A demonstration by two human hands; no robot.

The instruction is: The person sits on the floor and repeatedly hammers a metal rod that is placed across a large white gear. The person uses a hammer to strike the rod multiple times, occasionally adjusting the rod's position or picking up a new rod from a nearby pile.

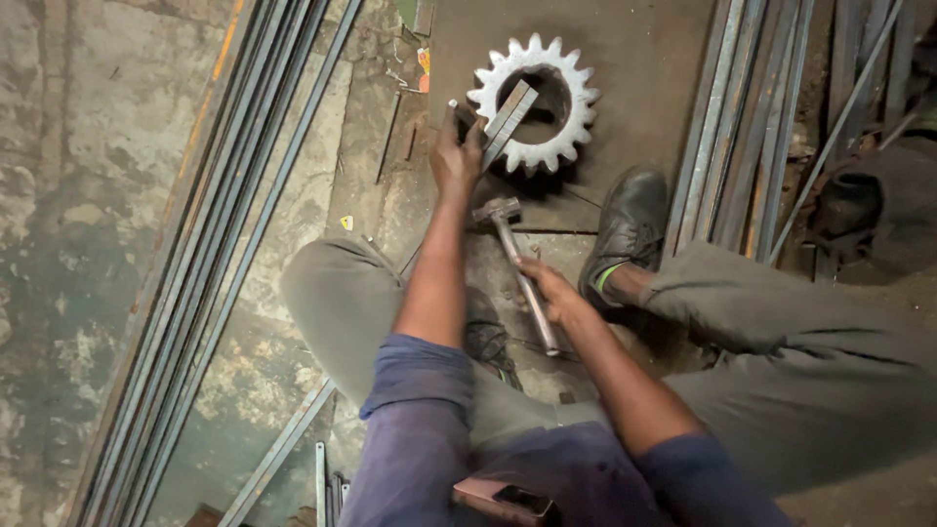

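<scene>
Two flat grey steel strips (509,121) lie across the toothed pale metal gear (535,102), pinched in your left fingers (459,146); your right fingers (543,283) wrap the steel hammer's handle (527,288).

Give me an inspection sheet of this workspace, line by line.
Surface: worn concrete floor with a dark steel plate on it.
Job's things: toothed gear on the plate; flat metal bar lying across its bore; hammer.
Clutter: long steel rods at left, more rods at right, small scraps by the plate.
Grips: left hand holds the bar; right hand holds the hammer handle.
Cables: nothing seen.
Surroundings: black shoe beside the gear; a phone in the lap.
</scene>
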